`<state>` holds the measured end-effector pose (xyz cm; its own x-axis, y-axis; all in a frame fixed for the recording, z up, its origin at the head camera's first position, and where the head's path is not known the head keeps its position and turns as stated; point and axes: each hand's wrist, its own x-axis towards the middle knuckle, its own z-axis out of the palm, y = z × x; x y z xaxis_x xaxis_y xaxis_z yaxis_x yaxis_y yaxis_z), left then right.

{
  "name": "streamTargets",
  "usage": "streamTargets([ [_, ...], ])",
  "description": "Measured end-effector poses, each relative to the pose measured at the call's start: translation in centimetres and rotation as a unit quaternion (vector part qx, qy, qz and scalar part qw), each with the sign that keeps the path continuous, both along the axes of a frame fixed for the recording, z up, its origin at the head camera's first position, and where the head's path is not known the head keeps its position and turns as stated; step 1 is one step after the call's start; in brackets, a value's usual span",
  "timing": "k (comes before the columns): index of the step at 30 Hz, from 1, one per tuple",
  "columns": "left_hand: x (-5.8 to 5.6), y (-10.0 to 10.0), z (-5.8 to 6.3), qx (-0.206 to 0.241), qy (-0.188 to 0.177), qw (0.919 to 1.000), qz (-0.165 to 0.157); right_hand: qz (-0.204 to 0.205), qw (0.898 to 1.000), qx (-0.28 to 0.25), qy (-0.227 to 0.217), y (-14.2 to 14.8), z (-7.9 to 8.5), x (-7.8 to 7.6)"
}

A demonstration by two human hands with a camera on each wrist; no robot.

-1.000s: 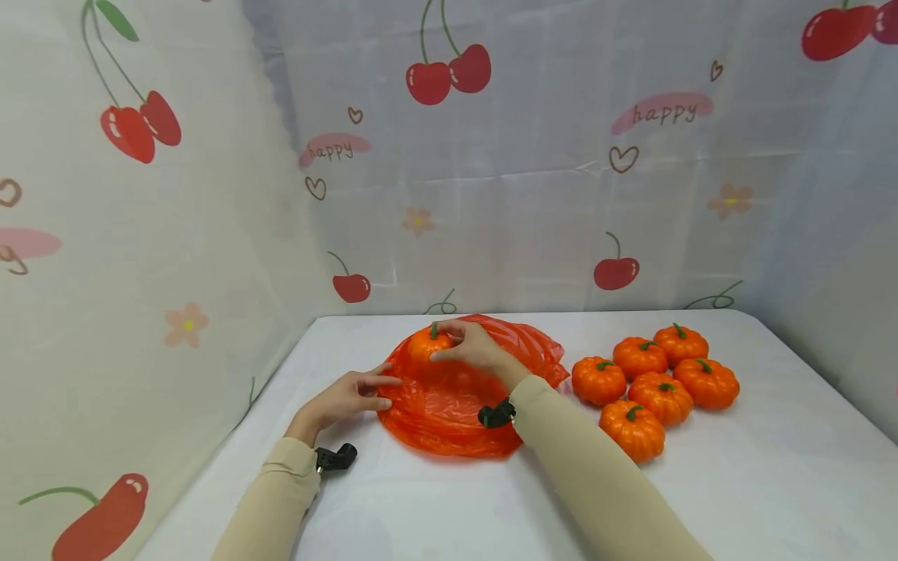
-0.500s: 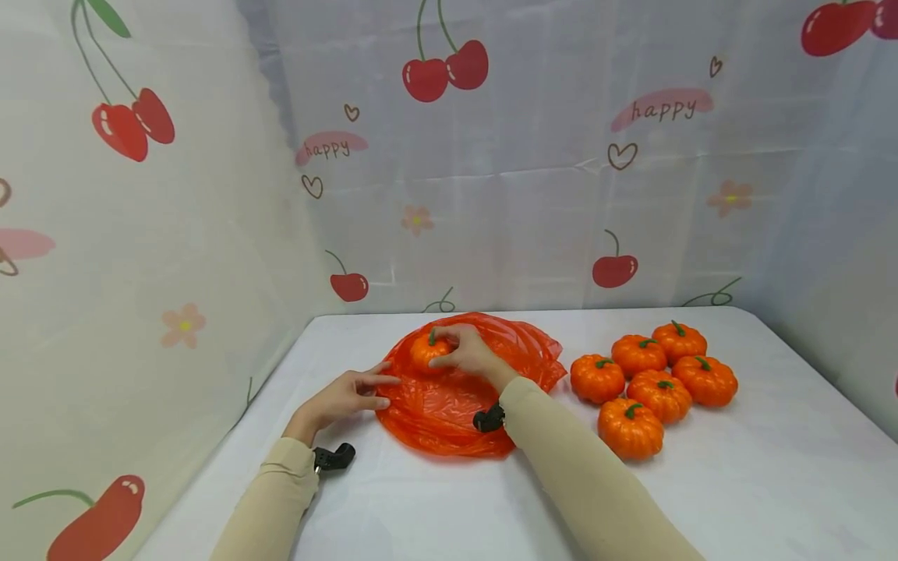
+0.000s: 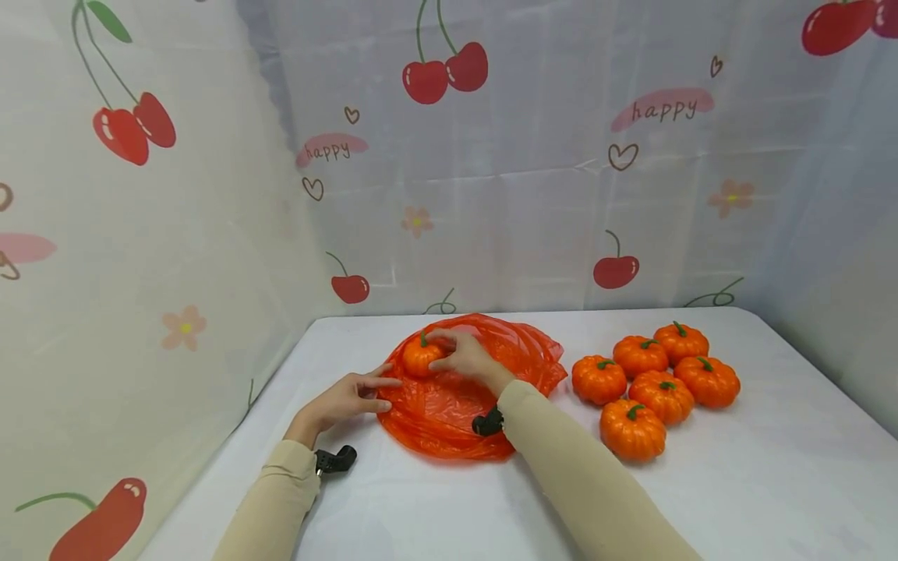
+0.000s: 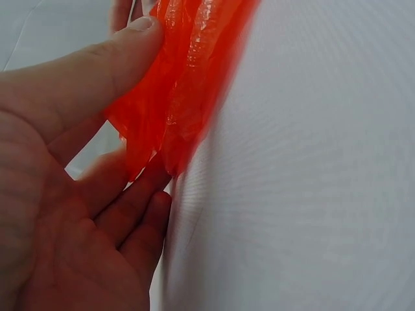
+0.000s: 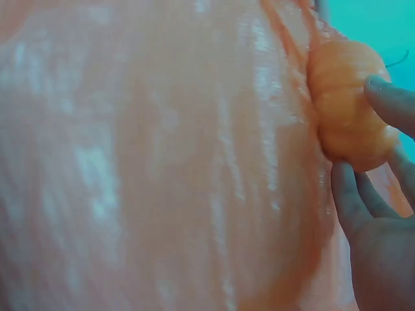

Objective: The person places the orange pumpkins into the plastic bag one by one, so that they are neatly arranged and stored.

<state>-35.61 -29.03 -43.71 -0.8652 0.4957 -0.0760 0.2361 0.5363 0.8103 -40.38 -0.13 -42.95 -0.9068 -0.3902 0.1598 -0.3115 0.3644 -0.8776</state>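
A red plastic bag [image 3: 449, 417] lies spread on the white table, its crumpled rim raised in folds. My right hand [image 3: 464, 357] holds a small orange pumpkin [image 3: 418, 358] with a green stem at the bag's far left part. In the right wrist view, the thumb and fingers rest on both sides of the pumpkin [image 5: 347, 103], which is against the bag. My left hand [image 3: 341, 399] is at the bag's left rim. Seen from the left wrist, the bag's folds [image 4: 175, 84] pass between the thumb and the fingers; some fingertips are hidden behind the plastic.
Several more small orange pumpkins [image 3: 661, 397] stand in a cluster on the white table [image 3: 786, 467], right of the bag. A white curtain [image 3: 491, 195] printed with cherries rises behind and beside the table. Each wrist wears a small black camera [image 3: 337, 460].
My right hand has moved the pumpkin slightly left and down onto the bag. The left hand has stayed at the bag's left rim, and the clustered pumpkins have not moved.
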Motion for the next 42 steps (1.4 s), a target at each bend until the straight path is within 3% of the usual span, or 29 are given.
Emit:
streamTargets([
  [6,0.1,0.2,0.2,-0.006,-0.001,1.0000,0.007,0.005,1.000,0.020,-0.014,1.3,1.5,0.0],
  [11,0.3,-0.1,0.3,-0.003,-0.010,0.9998,0.018,0.040,0.998,0.041,0.010,2.7,2.7,0.3],
  [23,0.5,-0.3,-0.3,0.003,-0.019,0.9996,0.019,0.068,0.995,0.074,-0.017,5.4,5.4,3.2],
  [31,0.1,0.1,-0.4,-0.006,-0.018,0.9996,0.021,0.084,0.992,0.099,0.003,7.5,7.8,5.5],
  [42,-0.1,0.1,-0.2,-0.012,-0.013,0.9996,0.024,0.099,0.990,0.093,0.035,10.7,9.6,8.6],
])
